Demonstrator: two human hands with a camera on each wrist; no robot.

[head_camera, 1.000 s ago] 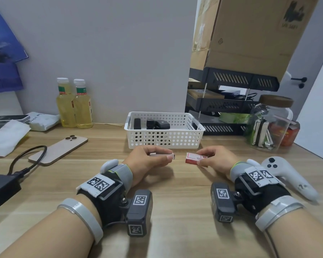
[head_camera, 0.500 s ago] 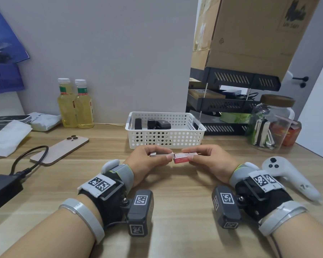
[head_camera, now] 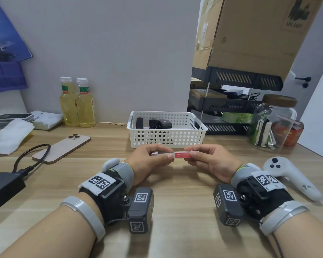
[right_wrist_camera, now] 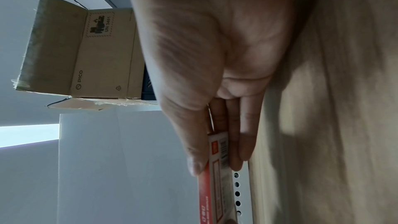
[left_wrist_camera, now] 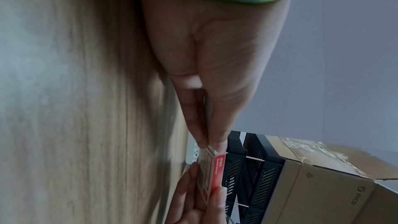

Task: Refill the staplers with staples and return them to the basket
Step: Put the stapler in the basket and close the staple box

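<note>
Both hands hold one small staple box (head_camera: 182, 155) just above the counter (head_camera: 166, 211), directly in front of the white basket (head_camera: 168, 140). Left hand (head_camera: 147, 161) pinches the pale inner tray (head_camera: 161, 154) between thumb and fingers; right hand (head_camera: 211, 161) is clamped on the red outer sleeve, thumb on one face, fingers on the other. The two grips sit end to end, fingertips nearly touching at the joint between tray and sleeve.

Box: slim, flat card, red with white print and a barcode panel (right_wrist_camera: 224, 147) on one face.

Handling, judged: light, thin card — crushes if squeezed on the broad faces, so hold by the narrow edges near each end. Tray likely slides with mild friction. Staple strips inside would be stiff but brittle, snapping if bent.

Dark staplers (head_camera: 155, 123) lie in the basket, beyond both grips — not yet taken out.
</note>
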